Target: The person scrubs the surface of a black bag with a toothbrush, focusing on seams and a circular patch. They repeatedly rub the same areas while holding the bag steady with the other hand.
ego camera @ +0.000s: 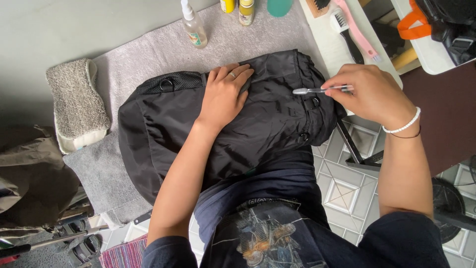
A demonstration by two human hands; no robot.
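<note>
Left hand (224,97) lies flat, fingers spread, pressing down on the black backpack (198,124) near its upper edge, pinning the fabric taut. Right hand (369,92) is pinched shut around the handle of a small toothbrush (317,90), the bristle head pointing left and sitting right on the bag's gathered end, just above a black buckle (311,103). It reads as the scrubbing step, spot work around the straps and hardware, with the bag lying across a grey towel (163,49) on the worktop (49,30). The next stroke looks to call for short, light passes at the seam while the flat hand keeps the cloth from bunching; too much pressure could snag the bristles on the buckle. Further out: a spray bottle (193,25) stands at the towel's far edge, well clear of both hands, with small bottles (246,11) beside it. A folded grey scrub pad (77,101) rests at the towel's left. On a white tray (322,34) to the right lies a pink-handled brush (354,27).
</note>
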